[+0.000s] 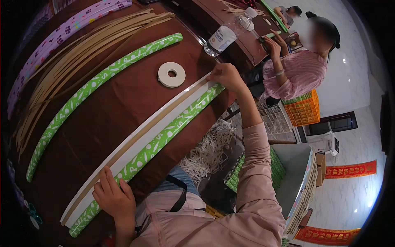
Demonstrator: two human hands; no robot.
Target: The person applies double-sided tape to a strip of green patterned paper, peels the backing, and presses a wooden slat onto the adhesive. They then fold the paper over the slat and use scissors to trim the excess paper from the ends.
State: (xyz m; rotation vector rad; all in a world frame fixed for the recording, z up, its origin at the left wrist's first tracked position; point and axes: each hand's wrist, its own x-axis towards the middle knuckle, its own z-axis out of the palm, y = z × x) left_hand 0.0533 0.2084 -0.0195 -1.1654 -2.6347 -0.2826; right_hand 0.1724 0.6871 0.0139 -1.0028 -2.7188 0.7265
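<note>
A long green printed sheet (154,144) lies across the table, partly rolled along its near edge, its white inner side showing. A thin flat wooden strip (135,137) runs lengthwise on that white side. My left hand (115,199) rests near the lower end, fingers stretched over the strip and the green roll. At the upper end, my right hand (226,77) has its fingers pinched at the tip of the strip; the exact grip is partly hidden. Beyond the sheet sit a white roll of tape (164,75) and a separate green printed roll (103,78).
Many loose wooden strips (78,53) and a purple printed roll (61,39) lie farther back. A plastic bottle (221,40) stands near the upper table edge. Shredded paper (210,152) and a large bin (294,164) are beside me. A co-worker (298,72) handles a green piece.
</note>
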